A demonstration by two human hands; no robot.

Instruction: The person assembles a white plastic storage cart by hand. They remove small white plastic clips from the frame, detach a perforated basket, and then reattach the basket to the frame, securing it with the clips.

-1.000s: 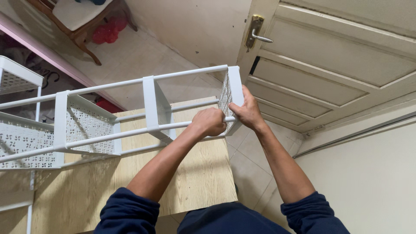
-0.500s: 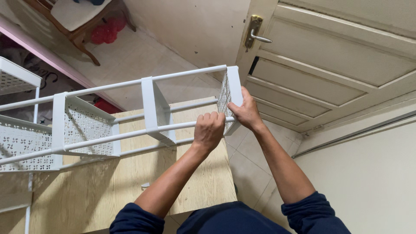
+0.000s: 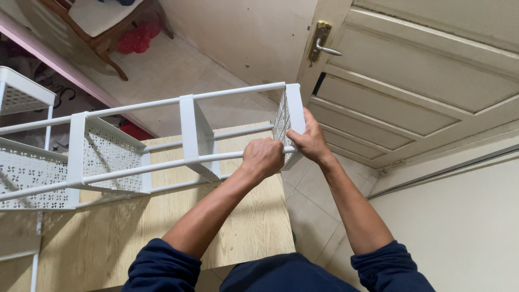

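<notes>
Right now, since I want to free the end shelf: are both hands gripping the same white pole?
No: the left hand grips the pole, while the right hand holds the end shelf.

a home; panelled door (image 3: 432, 81), tiled floor (image 3: 178, 70), wooden chair (image 3: 102, 27)

Head camera, looking down, close over rack (image 3: 189, 135)

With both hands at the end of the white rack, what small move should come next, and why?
Probably a short twist or push of the left hand along the white rail toward the end shelf. That hand is closed around the rail right at the joint, while the right hand braces the shelf's outer side.
</notes>
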